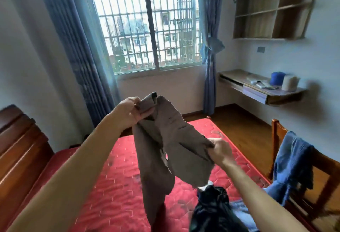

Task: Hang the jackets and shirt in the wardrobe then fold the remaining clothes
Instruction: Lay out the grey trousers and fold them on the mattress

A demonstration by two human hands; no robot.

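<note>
I hold a brown-grey pair of trousers [171,139] up over the red mattress [117,185]. My left hand [129,111] pinches one upper corner of the garment, raised at centre. Lower and to the right, my right hand [219,151] grips the other side of its top edge. The two legs hang down toward the bed. A black shiny garment [213,211] lies bunched on the mattress below my right arm, with light blue fabric [241,207] beside it. The wardrobe is out of view.
A wooden chair [320,180] at the right has a blue denim garment [292,165] draped over it. A dark wooden headboard [20,149] stands at the left. Ahead are a barred window [147,34], blue curtains, a wall desk [261,90] and wall shelves [272,9].
</note>
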